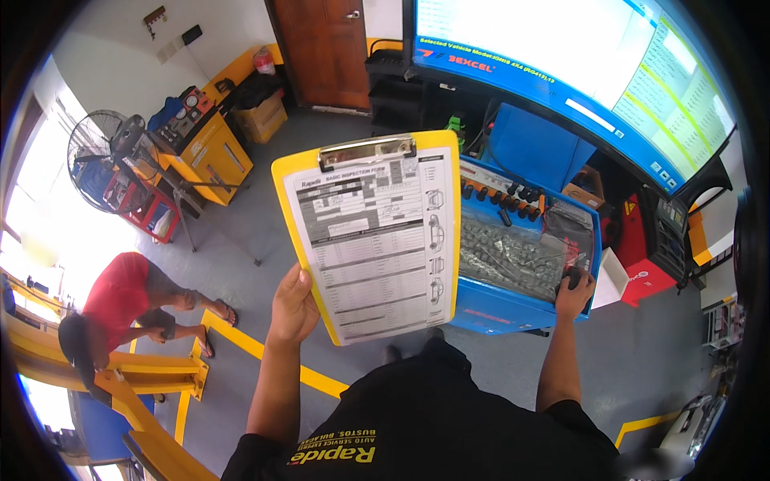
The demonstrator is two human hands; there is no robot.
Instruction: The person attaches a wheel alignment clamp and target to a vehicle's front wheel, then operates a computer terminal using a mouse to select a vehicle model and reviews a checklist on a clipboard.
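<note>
My left hand (294, 309) grips the lower left edge of a yellow clipboard (459, 240), its thumb on the front. A printed form (373, 276) with tables and small car drawings lies under the metal clip (367, 151). On the right, my right hand (574, 295) is closed over a black computer mouse (572, 277) at the right end of a blue cabinet top. A clear plastic cover (513, 250) lies beside it, over what looks like a keyboard. The clipboard hides the cabinet's left part.
A large screen (545, 72) stands above the blue cabinet (505, 311). Red equipment (646, 268) is at its right. To the left are a standing fan (108, 160), a yellow cabinet (212, 160) and a red tool cart (163, 216). A person in a red shirt (120, 293) bends beside yellow lift arms (160, 373).
</note>
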